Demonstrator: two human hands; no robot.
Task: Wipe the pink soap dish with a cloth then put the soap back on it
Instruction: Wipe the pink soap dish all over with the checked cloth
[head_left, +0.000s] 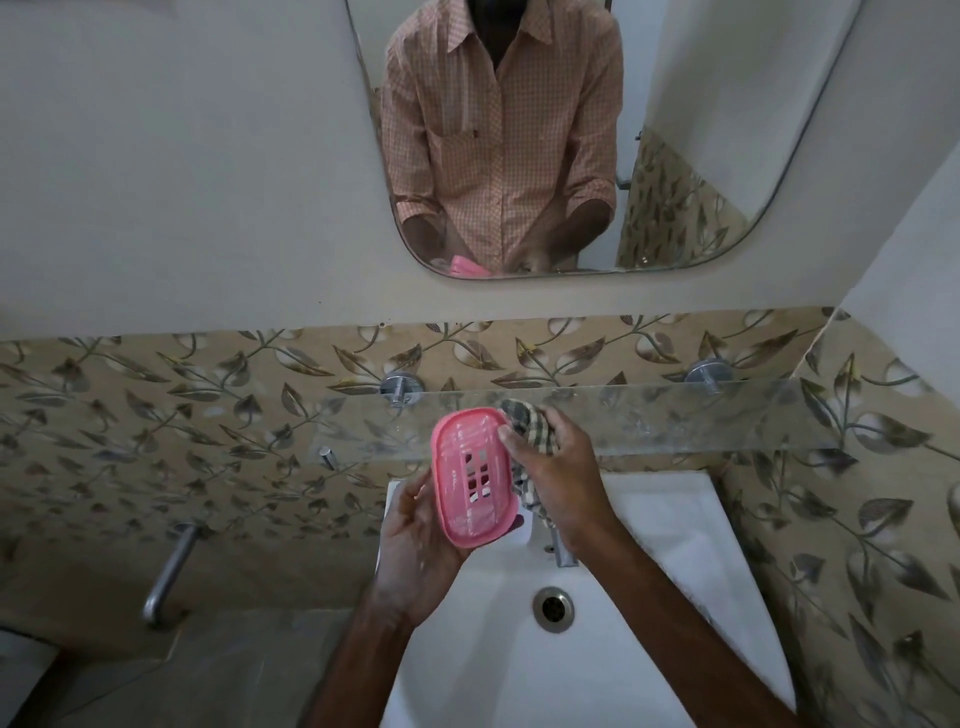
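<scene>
The pink soap dish (474, 475) is an oval tray with slots in its bottom, held tilted above the white sink. My left hand (415, 551) grips it from below and from its left edge. My right hand (556, 467) is closed on a checked cloth (524, 421) and presses it against the dish's upper right rim. Part of the cloth hangs down behind the dish. The inside of the dish is empty, and no soap shows anywhere in view.
A glass shelf (675, 415) on two metal pegs runs along the leaf-patterned tiles just behind my hands. The sink (675, 545) has a drain (554, 608) and a tap (563, 553) under my right wrist. A metal pipe (171, 577) sticks out at left. A mirror (727, 130) hangs above.
</scene>
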